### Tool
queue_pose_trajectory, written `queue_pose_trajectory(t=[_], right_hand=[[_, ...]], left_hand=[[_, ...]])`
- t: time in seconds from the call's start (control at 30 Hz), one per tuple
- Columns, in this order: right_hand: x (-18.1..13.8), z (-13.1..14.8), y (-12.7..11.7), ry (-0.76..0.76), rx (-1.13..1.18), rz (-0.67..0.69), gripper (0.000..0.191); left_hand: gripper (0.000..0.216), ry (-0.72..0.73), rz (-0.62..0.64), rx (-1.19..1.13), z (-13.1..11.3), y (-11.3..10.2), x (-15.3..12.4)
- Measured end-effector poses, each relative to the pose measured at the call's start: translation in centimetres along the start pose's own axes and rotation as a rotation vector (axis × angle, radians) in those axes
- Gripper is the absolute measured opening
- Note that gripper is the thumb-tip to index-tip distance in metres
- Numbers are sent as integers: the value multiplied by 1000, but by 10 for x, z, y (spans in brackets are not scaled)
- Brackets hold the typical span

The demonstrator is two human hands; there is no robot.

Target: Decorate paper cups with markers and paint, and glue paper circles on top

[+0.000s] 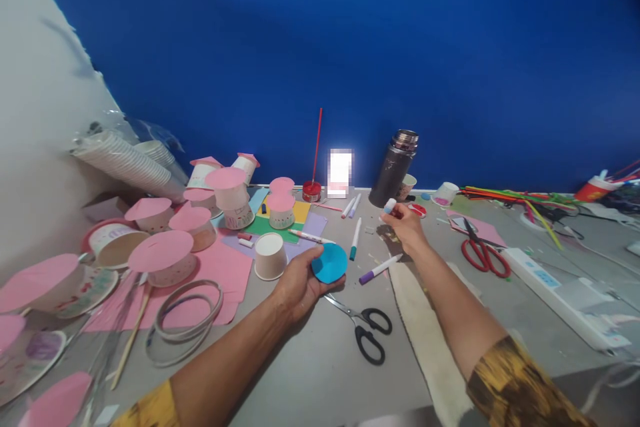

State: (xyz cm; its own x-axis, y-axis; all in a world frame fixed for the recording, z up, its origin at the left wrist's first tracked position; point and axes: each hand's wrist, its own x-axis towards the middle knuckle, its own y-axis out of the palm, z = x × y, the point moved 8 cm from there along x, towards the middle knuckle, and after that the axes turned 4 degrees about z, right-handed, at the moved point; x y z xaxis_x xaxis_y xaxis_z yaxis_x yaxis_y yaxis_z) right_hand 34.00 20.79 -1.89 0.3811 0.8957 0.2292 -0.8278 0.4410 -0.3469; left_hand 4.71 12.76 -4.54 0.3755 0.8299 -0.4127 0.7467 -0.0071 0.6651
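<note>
My left hand (300,280) holds a round blue paper disc (329,263), with the thumb on its edge and the fingers beneath. A plain white paper cup (271,256) stands upside down just left of that hand. Farther right and deeper on the table, my right hand (407,227) pinches a small tube with a white top (390,205); its exact kind is too small to tell. Black-handled scissors (367,330) lie below the blue disc. Between the hands lie a teal-capped marker (355,240) and a purple marker (380,269).
Several decorated cups with pink paper tops (161,255) crowd the left, near tape rings (185,320) and stacked cups (125,160). A dark flask (395,170) stands by the blue wall. Red-handled scissors (483,252), a power strip (560,293) and a cloth strip (425,340) lie right.
</note>
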Motion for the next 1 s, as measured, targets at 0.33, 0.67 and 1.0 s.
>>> queue_pose_trajectory(t=[0.33, 0.67, 1.0], right_hand=[[1, -4, 9, -27, -417, -13, 16], [-53, 89, -2, -534, -507, -179, 25], [-2, 6, -9, -117, -524, 40, 44]], left_hand=[[38, -14, 155, -104, -3, 16, -7], [45, -2, 229, -52, -2, 17, -4], [43, 581, 115, 721, -45, 27, -44]])
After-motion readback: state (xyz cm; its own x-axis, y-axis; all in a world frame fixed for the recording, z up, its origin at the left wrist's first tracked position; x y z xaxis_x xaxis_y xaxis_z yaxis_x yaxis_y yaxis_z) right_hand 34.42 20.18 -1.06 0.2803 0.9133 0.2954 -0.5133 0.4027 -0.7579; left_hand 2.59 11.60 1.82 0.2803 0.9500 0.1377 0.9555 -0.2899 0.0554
